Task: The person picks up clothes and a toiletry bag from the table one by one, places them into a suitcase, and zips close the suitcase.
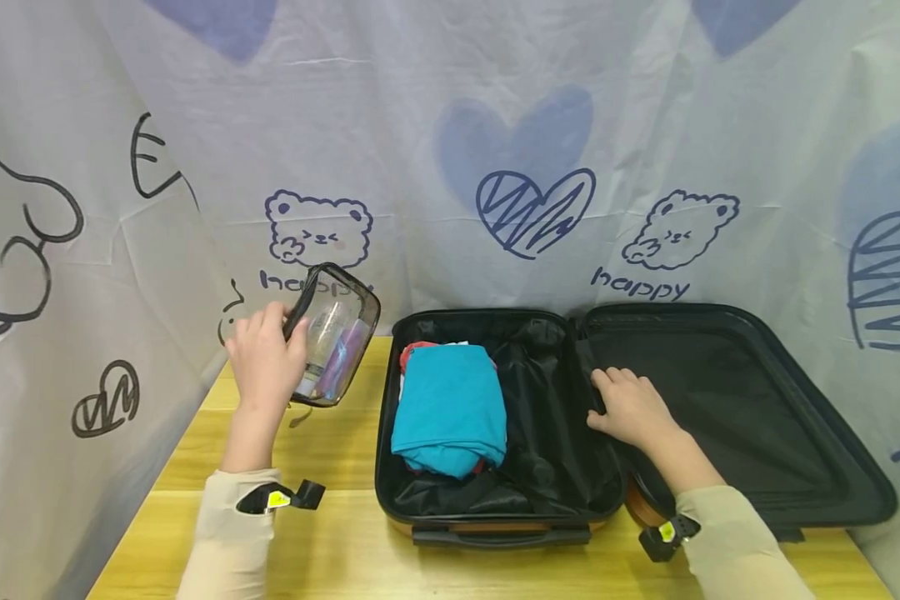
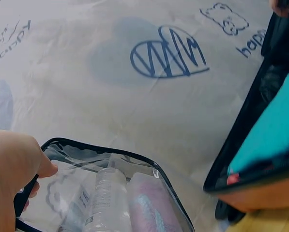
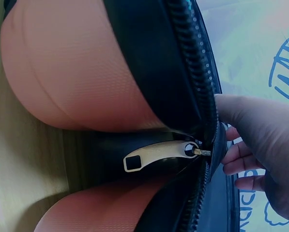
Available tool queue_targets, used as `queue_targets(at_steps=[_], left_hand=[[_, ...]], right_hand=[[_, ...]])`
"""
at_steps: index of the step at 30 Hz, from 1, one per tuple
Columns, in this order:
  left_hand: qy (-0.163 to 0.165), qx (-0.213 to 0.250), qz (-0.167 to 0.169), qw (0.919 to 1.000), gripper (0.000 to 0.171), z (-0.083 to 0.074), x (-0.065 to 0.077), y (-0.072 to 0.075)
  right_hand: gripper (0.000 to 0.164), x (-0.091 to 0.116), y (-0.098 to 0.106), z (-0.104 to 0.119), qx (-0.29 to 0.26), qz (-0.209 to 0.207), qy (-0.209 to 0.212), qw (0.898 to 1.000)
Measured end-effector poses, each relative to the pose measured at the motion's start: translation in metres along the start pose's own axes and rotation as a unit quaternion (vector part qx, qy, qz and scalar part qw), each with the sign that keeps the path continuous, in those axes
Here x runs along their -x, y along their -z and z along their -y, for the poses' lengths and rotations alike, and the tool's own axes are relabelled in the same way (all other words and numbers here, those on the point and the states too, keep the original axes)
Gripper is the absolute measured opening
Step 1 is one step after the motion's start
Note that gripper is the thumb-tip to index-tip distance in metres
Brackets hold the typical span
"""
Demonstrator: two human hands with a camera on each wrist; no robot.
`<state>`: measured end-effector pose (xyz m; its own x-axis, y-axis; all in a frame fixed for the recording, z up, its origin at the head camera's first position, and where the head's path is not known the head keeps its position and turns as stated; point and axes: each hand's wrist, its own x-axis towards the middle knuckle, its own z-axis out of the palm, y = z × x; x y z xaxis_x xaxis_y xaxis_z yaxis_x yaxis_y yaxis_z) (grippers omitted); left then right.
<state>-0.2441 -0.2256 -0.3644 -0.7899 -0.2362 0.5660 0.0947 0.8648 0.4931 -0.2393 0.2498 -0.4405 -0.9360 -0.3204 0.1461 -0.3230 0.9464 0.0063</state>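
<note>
My left hand point(image 1: 261, 354) grips the black strap edge of a clear toiletry bag point(image 1: 360, 354) and holds it up, left of the suitcase. Inside the bag, a transparent bottle point(image 2: 108, 200) and a pink-purple item point(image 2: 151, 203) show through the plastic. An open suitcase point(image 1: 547, 417) lies with its packed half on the left and its lid half point(image 1: 727, 417) on the right. My right hand point(image 1: 633, 408) rests at the seam between the halves, fingers loosely bent against the zippered edge. Folded turquoise clothing point(image 1: 450, 408) sits in the left half, over red and white fabric.
The suitcase stands on a yellow wooden table point(image 1: 330, 533). A black carry handle point(image 1: 501, 537) faces me at its front. A metal zipper pull point(image 3: 159, 154) hangs at the seam. Behind the table hangs a pale cloth point(image 1: 420, 167) with drawn hearts and bears.
</note>
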Motion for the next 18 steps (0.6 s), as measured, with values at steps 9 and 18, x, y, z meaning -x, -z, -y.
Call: queue_targets(at_steps=[9, 18], left_hand=[[-0.017, 0.057, -0.001, 0.9982, 0.025, -0.032, -0.005, -0.002], [-0.038, 0.096, 0.007, 0.9947, 0.025, -0.066, -0.004, -0.006]], right_hand=[[0.055, -0.001, 0.001, 0.001, -0.004, 0.004, -0.007, 1.000], [0.052, -0.001, 0.002, 0.001, -0.007, 0.004, -0.009, 1.000]])
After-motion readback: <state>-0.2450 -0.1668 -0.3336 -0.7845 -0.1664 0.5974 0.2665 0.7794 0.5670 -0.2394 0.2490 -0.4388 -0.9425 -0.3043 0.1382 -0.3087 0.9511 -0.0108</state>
